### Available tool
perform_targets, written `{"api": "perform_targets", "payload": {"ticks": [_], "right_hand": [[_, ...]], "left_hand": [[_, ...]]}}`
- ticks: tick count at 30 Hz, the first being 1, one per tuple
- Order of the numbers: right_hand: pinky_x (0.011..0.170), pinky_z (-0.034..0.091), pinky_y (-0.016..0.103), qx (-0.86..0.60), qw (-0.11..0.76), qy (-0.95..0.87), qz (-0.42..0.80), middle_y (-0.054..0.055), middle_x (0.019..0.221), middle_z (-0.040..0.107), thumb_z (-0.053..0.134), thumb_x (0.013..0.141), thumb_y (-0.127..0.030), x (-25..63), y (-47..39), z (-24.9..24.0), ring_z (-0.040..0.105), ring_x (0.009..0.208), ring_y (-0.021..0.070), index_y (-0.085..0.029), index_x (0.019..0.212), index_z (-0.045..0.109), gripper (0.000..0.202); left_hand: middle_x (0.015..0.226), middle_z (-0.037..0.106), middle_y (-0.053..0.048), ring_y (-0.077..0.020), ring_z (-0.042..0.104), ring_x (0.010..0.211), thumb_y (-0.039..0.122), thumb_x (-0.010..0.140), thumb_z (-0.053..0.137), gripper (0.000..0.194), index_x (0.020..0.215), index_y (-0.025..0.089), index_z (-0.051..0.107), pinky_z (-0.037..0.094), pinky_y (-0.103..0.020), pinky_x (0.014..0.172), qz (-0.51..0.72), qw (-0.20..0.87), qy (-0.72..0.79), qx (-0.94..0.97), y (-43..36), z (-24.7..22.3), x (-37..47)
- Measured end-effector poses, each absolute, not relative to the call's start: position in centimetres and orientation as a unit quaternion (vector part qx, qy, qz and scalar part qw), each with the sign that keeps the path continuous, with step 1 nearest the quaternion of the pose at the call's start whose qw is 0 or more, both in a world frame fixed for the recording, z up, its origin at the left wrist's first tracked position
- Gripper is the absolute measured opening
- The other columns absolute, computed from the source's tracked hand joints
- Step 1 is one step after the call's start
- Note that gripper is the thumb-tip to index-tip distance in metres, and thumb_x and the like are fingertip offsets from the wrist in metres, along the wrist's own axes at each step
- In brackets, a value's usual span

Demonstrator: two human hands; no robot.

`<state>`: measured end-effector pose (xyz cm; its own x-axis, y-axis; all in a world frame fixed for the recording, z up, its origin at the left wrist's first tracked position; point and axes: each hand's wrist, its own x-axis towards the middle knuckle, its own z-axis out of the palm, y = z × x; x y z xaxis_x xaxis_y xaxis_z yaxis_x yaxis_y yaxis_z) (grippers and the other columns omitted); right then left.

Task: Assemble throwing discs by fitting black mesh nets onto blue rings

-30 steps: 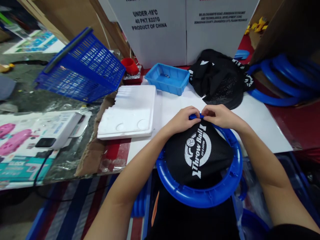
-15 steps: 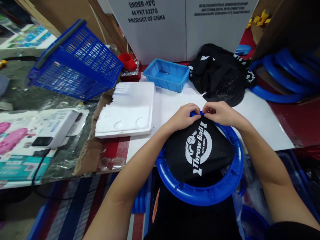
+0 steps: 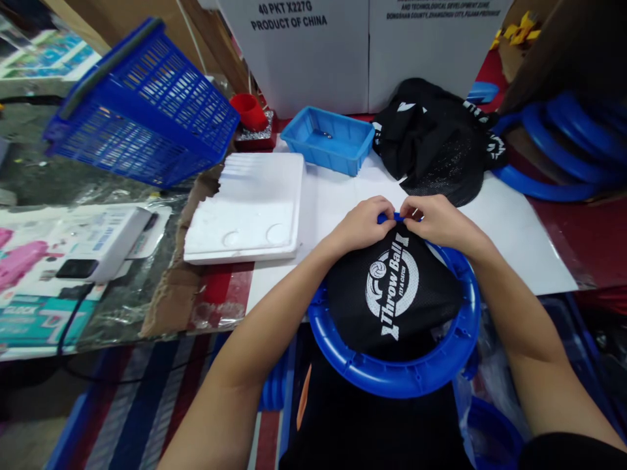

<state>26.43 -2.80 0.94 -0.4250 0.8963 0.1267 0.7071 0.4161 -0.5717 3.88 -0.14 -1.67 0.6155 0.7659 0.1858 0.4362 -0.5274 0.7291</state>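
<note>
A blue plastic ring [image 3: 392, 378] leans over the table's front edge. Across its opening lies black mesh fabric [image 3: 347, 307] printed "Throw Ball" in white. My left hand [image 3: 365, 225] pinches the fabric's edge against the ring's far side, fingers closed. Right beside it, my right hand [image 3: 434, 219] pinches the same spot, its thumb and fingertips pressed together. A short piece of blue rim shows between the fingertips. The fabric's near edge hangs loose inside the ring. Beyond my hands sits a heap of black printed mesh [image 3: 435, 143].
A light-blue tray [image 3: 328, 140] with small metal bits stands behind a broken white foam lid [image 3: 249, 209]. Left are a tilted blue basket [image 3: 151, 111] and a red cup [image 3: 249, 112]. Several blue rings [image 3: 563, 150] lie at the right. White cartons [image 3: 304, 59] stand behind.
Both hands keep their pinch at the ring's far side, with hardly any movement. The whole view has shifted slightly, as the camera tilted down a little.
</note>
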Motion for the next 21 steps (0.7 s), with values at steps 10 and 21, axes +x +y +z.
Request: {"api": "perform_targets", "payload": {"ticks": [10,21], "right_hand": [[0.074,0.044,0.034,-0.512,0.154,-0.815,0.224,0.004,0.088,0.078,0.065,0.086,-0.013,26.4,-2.5,1.1,0.068,0.083,0.0240,-0.024,0.094,0.076,0.018],[0.075,0.044,0.032,-0.476,0.151,-0.834,0.235,0.003,0.084,0.077,0.064,0.085,-0.010,26.5,-1.6,1.1,0.067,0.079,0.0208,-0.021,0.092,0.078,0.019]], "left_hand": [[0.114,0.077,-0.010,-0.0284,0.072,0.107,0.021,0.086,0.066,0.003,0.082,0.021,0.067,0.057,-0.046,0.104,0.238,0.304,0.392,0.835,0.0,-1.2,4.4],[0.097,0.079,-0.007,-0.0252,0.072,0.095,0.048,0.088,0.076,0.033,0.096,0.017,0.079,0.057,-0.041,0.097,0.189,0.454,0.356,0.795,2.8,-1.4,2.9]]}}
